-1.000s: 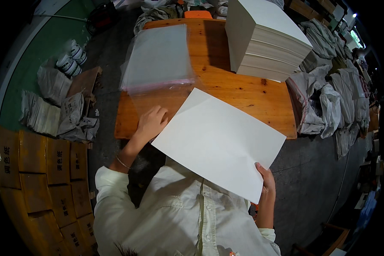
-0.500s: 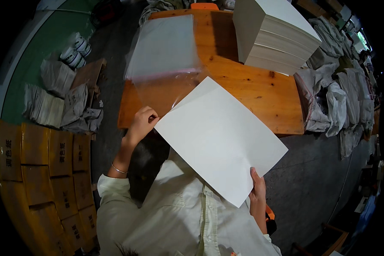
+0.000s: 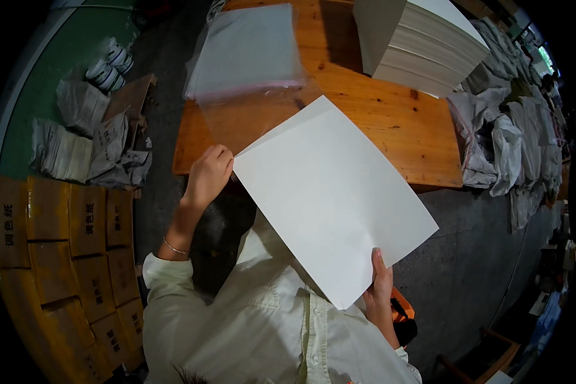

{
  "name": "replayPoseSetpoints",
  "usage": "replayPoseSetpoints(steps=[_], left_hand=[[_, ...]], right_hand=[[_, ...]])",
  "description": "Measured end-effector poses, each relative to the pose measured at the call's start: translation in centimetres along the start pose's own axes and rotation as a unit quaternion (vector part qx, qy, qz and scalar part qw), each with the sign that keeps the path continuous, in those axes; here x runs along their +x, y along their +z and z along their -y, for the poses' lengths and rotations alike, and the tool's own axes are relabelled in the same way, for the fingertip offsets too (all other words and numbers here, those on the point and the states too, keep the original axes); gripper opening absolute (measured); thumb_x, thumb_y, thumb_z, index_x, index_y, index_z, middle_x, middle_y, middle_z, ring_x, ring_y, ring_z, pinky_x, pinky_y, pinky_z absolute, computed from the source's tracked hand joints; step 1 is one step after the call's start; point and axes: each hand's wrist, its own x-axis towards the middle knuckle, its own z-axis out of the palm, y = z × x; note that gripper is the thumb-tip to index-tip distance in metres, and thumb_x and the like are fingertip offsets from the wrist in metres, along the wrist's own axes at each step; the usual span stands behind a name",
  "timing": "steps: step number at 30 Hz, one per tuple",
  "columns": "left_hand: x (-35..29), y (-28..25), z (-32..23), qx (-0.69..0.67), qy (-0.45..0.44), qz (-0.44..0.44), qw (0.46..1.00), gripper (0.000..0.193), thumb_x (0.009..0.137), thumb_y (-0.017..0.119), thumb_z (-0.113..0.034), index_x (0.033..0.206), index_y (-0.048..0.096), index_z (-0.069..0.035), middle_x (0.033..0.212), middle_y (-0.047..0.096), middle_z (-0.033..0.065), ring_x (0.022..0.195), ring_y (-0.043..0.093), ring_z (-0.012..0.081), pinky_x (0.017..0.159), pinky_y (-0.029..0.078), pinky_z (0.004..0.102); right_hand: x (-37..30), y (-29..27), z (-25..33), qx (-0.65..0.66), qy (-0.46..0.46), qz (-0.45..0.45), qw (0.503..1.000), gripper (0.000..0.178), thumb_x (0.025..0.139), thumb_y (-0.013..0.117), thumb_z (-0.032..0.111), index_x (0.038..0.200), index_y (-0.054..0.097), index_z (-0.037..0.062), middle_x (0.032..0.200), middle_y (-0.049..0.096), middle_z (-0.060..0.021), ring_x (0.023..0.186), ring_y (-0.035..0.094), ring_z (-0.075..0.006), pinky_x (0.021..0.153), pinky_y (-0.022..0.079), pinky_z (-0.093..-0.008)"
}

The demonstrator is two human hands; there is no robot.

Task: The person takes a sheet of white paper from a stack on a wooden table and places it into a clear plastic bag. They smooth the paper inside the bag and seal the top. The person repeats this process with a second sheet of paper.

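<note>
A stack of white paper (image 3: 339, 198), thin and rectangular, is held tilted in front of my chest, its far corner over the table edge. My left hand (image 3: 209, 176) is closed in a pinch at the paper's left corner. Whether clear film is also between those fingers, I cannot tell. Gripping the near right edge is my right hand (image 3: 381, 281), thumb on top and fingers hidden beneath. Beyond the paper lies a pile of clear plastic bags (image 3: 246, 48) with a pinkish strip; a loose transparent flap reaches from it toward the paper's upper left edge.
The wooden table (image 3: 390, 128) carries a tall block of stacked white sheets (image 3: 422, 48) at the far right. Cardboard boxes (image 3: 89, 221) are piled at left. Wrapped bundles and white tubs (image 3: 105, 75) stand behind them. Greyish sacks (image 3: 512, 134) lie at right.
My left hand has risen slightly, with the paper's left corner. The paper has turned a little and its far corner reaches farther over the table. My right hand has shifted slightly left.
</note>
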Motion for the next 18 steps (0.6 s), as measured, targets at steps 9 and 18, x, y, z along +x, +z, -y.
replayPoseSetpoints(steps=[9, 18], left_hand=[[0.1, -0.7, -0.7, -0.062, -0.039, -0.125, 0.989, 0.008, 0.080, 0.062, -0.004, 0.083, 0.057, 0.000, 0.084, 0.055, 0.0091, 0.077, 0.058, 0.0219, 0.065, 0.048, 0.0323], [-5.8, 5.4, -3.5, -0.599, -0.282, -0.126, 0.738, 0.014, 0.090, 0.053, -0.008, 0.101, 0.054, 0.001, 0.082, 0.058, 0.0045, 0.060, 0.053, 0.0062, 0.048, 0.045, 0.0214]], right_hand=[[0.6, 2.4, -1.1, 0.043, 0.035, 0.055, 0.997, 0.037, 0.095, 0.050, 0.020, 0.125, 0.043, 0.0002, 0.113, 0.055, -0.0078, 0.104, 0.055, -0.0169, 0.086, 0.048, -0.0306], [1.2, 2.3, -2.0, 0.069, 0.047, 0.054, 0.995, 0.035, 0.095, 0.049, 0.026, 0.115, 0.051, -0.0025, 0.107, 0.060, -0.0130, 0.094, 0.061, -0.0190, 0.079, 0.053, -0.0314]])
